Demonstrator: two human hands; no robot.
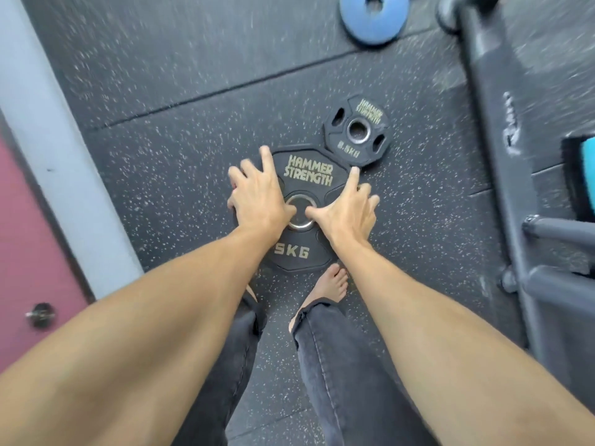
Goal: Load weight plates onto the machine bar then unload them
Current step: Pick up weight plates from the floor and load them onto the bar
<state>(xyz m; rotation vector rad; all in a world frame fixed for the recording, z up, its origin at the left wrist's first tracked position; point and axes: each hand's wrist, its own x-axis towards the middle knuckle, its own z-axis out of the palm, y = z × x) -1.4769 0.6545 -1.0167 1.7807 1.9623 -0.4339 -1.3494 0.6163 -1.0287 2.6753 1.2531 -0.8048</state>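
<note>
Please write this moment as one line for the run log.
stage: pickup | left hand: open, on 5KG plate | right hand: open, on same plate | plate: flat on floor | small black plate: beside

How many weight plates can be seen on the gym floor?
3: a large black 5 kg plate under both hands, a smaller black plate at its upper right, a blue round plate at the top edge. Others may lie out of view.

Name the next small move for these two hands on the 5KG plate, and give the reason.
Probably curl the fingers under the plate's edges and tilt it up. The 5KG plate lies flat on the floor, partly overlapping the smaller black plate. The left hand and right hand are spread over it with straight fingers, gripping nothing yet.
</note>
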